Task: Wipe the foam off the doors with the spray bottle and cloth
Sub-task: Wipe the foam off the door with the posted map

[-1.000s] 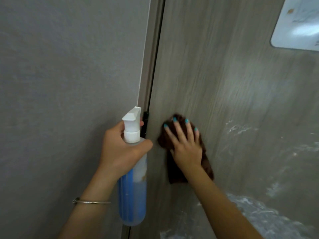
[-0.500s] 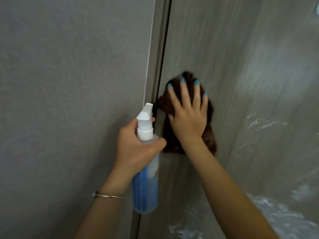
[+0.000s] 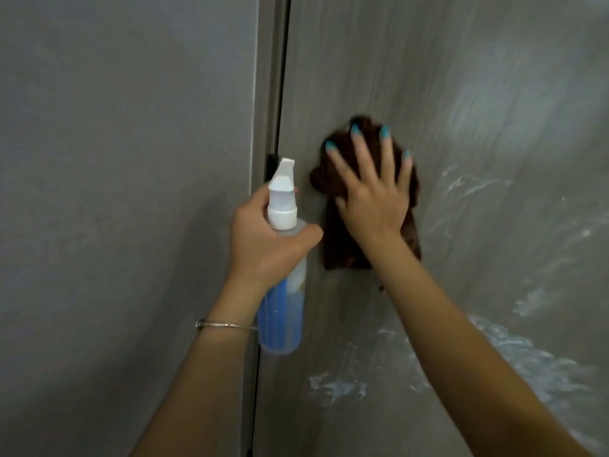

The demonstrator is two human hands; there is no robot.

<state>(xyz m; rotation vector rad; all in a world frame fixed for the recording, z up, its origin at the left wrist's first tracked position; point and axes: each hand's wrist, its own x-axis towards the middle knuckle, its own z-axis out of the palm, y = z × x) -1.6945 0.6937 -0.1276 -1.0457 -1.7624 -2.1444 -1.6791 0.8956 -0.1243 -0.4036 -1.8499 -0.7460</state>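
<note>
Grey wall panel (image 3: pixel 125 192) fills the left, ending at a dark door gap (image 3: pixel 280 94). Just beside that gap, the left hand (image 3: pixel 267 239) grips a spray bottle (image 3: pixel 283 291) of blue liquid, nozzle up. Right of the gap, the right hand (image 3: pixel 375 196) presses a brown cloth (image 3: pixel 339 245) flat against the door (image 3: pixel 428 61), fingers spread. White foam (image 3: pixel 514 354) streaks the door lower right of the cloth.

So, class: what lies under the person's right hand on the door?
A dark brown cloth, pressed flat against the grey door by the spread right hand. Whether any foam lies beneath the cloth cannot be seen; it is covered.
</note>
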